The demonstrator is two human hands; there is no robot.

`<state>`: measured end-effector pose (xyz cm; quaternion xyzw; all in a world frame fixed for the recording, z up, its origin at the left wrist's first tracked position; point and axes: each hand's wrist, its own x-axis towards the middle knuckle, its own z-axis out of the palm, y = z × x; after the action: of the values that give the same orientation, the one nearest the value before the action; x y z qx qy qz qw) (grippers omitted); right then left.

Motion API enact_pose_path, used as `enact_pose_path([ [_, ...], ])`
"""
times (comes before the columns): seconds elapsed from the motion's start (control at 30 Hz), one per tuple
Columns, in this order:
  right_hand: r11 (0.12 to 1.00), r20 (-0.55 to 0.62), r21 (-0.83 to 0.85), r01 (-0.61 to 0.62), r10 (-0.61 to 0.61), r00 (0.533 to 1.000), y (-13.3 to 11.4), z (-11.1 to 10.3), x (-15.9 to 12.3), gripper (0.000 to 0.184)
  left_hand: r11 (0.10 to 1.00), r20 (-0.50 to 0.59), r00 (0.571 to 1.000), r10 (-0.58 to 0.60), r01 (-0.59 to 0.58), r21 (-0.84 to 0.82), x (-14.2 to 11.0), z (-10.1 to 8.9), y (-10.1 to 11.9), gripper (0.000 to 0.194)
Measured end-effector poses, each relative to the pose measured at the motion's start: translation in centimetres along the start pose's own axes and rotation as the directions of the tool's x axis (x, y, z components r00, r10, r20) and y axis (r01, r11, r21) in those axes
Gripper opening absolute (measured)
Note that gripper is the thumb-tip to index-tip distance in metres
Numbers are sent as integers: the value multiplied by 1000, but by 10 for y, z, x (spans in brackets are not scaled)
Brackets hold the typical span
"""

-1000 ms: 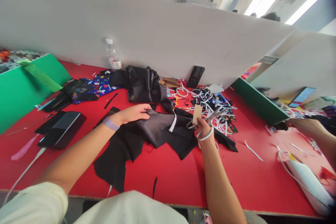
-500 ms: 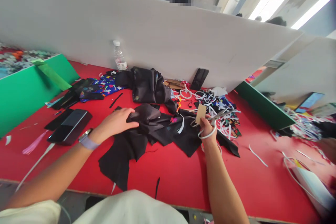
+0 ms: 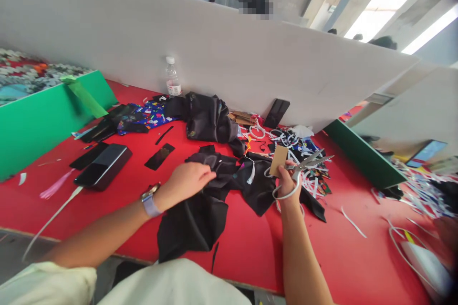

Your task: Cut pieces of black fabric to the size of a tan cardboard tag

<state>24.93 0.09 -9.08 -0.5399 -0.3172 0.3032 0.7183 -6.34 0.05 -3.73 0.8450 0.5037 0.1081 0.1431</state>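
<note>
A: What about the left hand [image 3: 186, 183]?

B: Lies over the black cloth [image 3: 196, 221], with fingers curled and thumb drawn in close to the forefinger. Cannot tell whether pinching any fabric or merely resting on it

A: And where exactly to find that cloth?

B: Spread in crumpled folds over the middle of the red table [image 3: 246, 252], down near the front edge below the left hand and across towards the right hand [image 3: 286, 183]. Cannot tell whether in one piece or several

A: And in the right hand?

B: Grips a tan card [image 3: 279, 161] between thumb and fingers, and carries scissors [image 3: 309, 160] too, with blades parted and pointing out over the scrap pile [image 3: 315, 178]

A: Anything between the hands?

B: See a white tassel [image 3: 251, 172] on the dark fabric, left of the tan card

A: And farther back?

B: Notice a black phone [image 3: 276, 113] propped by the pale partition [image 3: 214, 52], and well to the left, a clear bottle [image 3: 173, 81], upright
</note>
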Motion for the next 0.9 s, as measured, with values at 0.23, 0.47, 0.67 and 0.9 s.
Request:
enact_pose_path([
  [0.23,956,416,55,-287,239,877,-26,16,-35,31,946,74,997,-25,47,-319,54,-12,-81,33],
  [0.47,883,863,-373,-284,442,244,-51,56,-105,24,922,-71,994,-88,54,-383,69,-18,-69,30],
  [0.67,871,853,-487,-66,491,176,-60,52,-82,23,780,-201,905,-376,191,-596,55,-40,-58,27],
  [0.9,849,645,-527,30,377,665,-46,-5,31,21,873,-55,976,-209,161,-461,-14,-40,-37,36],
])
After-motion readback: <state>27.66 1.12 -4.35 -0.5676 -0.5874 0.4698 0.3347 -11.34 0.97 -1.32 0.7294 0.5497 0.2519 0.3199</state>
